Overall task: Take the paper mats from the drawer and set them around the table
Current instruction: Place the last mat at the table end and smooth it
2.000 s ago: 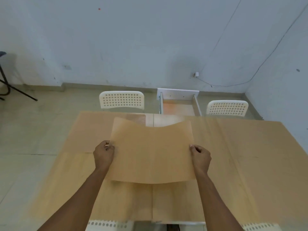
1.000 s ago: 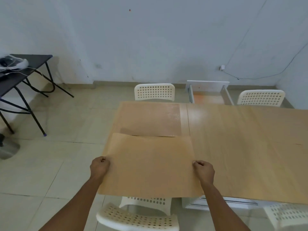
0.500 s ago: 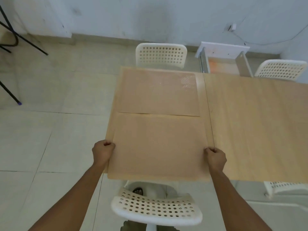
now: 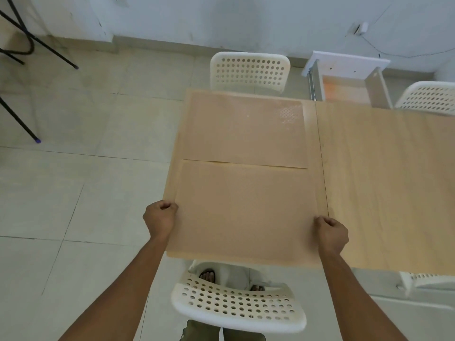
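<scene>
The right part of the wooden table [image 4: 384, 183] is cut off by the right edge of the frame, and the white chair [image 4: 428, 98] in the upper right is only partly seen. Black metal legs [image 4: 19, 77] in the upper left belong to some furniture that is out of frame. Under the near edge of the table, sandalled feet [image 4: 208, 275] show only partly, behind the back of the near chair [image 4: 238, 307] at the bottom centre. It is hard to tell whether the near paper mat [image 4: 246, 212] lies fully flat; its near edge seems to pass a little over the table edge.

This mat is a thin, matte, tan rectangle in the centre of the frame, on the left end of the table. Its far edge meets the near edge of a second paper mat [image 4: 246, 131] of the same colour, just above it in the frame. The table is pale wood grain with a seam line to the right of the mats. The chairs are white plastic with round holes; one chair back [image 4: 250, 71] stands beyond the far mat. The open drawer [image 4: 347, 81] is in the upper right, white with a light wooden bottom. The floor is pale tile.

Both forearms reach forward from the bottom of the frame. The left hand [image 4: 160, 217] is closed as a fist, pinching the left edge of the near mat. The right hand [image 4: 331, 231] is clenched the same way on the right edge.
</scene>
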